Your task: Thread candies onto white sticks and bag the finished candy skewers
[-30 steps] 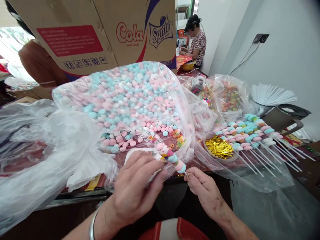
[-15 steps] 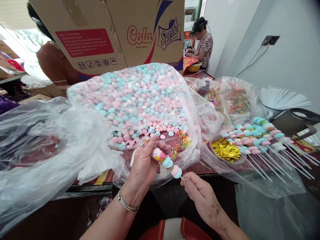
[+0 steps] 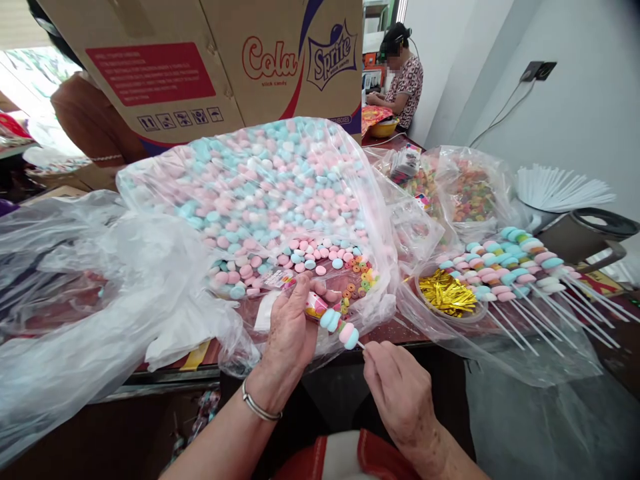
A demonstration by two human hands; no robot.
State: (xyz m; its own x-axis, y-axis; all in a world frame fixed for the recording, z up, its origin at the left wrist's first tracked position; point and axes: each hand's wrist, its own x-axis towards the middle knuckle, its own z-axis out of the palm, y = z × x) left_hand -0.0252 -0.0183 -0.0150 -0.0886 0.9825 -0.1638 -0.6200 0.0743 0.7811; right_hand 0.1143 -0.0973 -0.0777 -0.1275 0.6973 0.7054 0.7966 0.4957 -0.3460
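Between my hands is a candy skewer [image 3: 345, 331] of blue, pink and white marshmallows on a white stick. My left hand [image 3: 293, 320] closes around a small printed wrapper [image 3: 315, 305], into which the upper end of the skewer goes. The wrapper's inside and the candy in it are hidden. At the lower end, my right hand [image 3: 397, 383] pinches the bare stick. Beyond my left hand lie loose marshmallows [image 3: 320, 253] and ring-shaped gummies [image 3: 360, 280], at the mouth of a big clear bag of marshmallows [image 3: 280, 180].
Finished-looking skewers [image 3: 510, 267] lie in a pile at the right, beside a tub of gold twist ties [image 3: 447, 293]. White sticks [image 3: 565, 187] stand behind them, near a grey jug [image 3: 585, 233]. A large carton [image 3: 225, 67] stands at the back. Another person [image 3: 403, 80] sits beyond.
My view has shifted slightly, so most things sit a little further left. The skewer remains in both hands, and my right hand's fingers have turned a little on the stick.
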